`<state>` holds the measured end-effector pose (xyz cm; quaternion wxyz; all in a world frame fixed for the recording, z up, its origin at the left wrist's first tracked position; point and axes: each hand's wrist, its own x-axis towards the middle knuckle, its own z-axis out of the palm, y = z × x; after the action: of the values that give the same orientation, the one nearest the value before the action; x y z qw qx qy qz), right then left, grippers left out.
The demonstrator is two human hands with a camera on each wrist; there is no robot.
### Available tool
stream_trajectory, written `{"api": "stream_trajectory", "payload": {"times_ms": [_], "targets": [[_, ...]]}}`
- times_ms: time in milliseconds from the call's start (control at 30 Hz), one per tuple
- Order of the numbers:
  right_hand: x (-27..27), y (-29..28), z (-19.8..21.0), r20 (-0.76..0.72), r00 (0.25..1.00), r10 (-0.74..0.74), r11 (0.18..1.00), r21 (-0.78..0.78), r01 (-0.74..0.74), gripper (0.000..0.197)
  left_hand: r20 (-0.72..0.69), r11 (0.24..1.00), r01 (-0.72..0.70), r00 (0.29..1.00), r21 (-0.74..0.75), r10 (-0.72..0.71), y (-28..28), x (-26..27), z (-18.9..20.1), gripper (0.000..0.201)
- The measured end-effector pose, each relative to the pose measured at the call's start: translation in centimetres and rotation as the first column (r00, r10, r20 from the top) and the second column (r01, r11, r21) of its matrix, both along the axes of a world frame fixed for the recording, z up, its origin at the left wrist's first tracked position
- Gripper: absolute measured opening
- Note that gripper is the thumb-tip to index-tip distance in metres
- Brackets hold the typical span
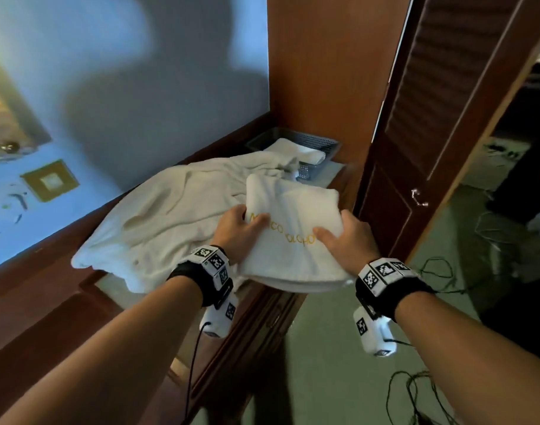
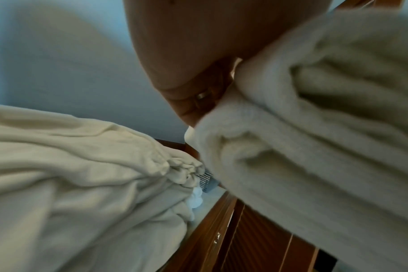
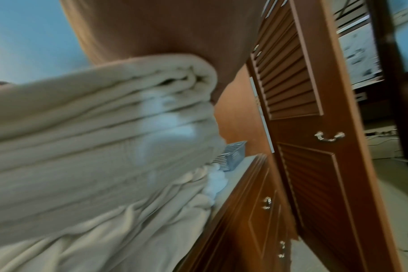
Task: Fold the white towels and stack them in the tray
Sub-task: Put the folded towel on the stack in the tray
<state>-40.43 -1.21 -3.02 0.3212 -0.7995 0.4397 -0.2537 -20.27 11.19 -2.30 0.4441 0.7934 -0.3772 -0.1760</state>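
Both hands, the left hand (image 1: 242, 233) and the right hand (image 1: 348, 237), grip the thick folded white towel (image 1: 293, 228) from each side, held above the table edge, and the grey mesh tray (image 1: 296, 148) sits straight ahead beyond it, nearer the right hand.

Both bare forearms reached forward from the near edge of the scene, roughly parallel, each wrist wrapped in a black strap carrying a white block with black-and-white square markers. The left hand (image 1: 242, 230) gripped the left side of a folded white terry towel with yellow embroidered lettering (image 1: 293, 228), its thumb on top and its fingers tucked underneath. The right hand (image 1: 346, 237) gripped the right side the same way, thumb lying across the top. A metal ring (image 2: 203, 95) showed on a left finger in the left wrist view.
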Motion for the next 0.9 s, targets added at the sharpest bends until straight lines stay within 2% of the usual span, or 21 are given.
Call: {"api": "stream_trajectory", "payload": {"times_ms": [200,300,500,600,767,900], "targets": [[-2.4,-8.9,0.5,-0.012,0.996,-0.084,0.996,0.037,0.085,0.031,0.053,0.98,0.169,0.983,0.103,-0.175,-11.6,0.3,0.8,0.037],[-1.8,-14.2,0.1,-0.035,0.99,-0.134,0.991,0.009,0.135,0.033,0.054,0.973,0.217,0.974,0.083,-0.222,-17.5,1.0,0.4,0.042],[1.0,-25.3,-0.2,-0.087,0.982,-0.17,0.985,-0.017,0.169,0.035,-0.021,0.965,0.256,0.967,0.064,-0.255,-29.0,3.8,-0.4,0.031],[2.8,-31.0,1.2,-0.123,0.98,-0.154,0.987,-0.061,0.148,0.03,-0.026,0.963,0.269,0.963,0.026,-0.268,-34.2,5.4,0.2,0.027],[6.0,-39.9,3.4,-0.203,0.973,-0.111,0.99,-0.11,0.09,0.031,-0.039,0.955,0.295,0.955,0.023,-0.294,-41.3,8.5,0.6,0.05],[10.5,-47.0,3.2,-0.239,0.969,-0.067,0.987,-0.16,0.029,0.028,-0.103,0.971,0.24,0.965,-0.007,-0.24,-46.2,11.4,0.0,0.046]]}}
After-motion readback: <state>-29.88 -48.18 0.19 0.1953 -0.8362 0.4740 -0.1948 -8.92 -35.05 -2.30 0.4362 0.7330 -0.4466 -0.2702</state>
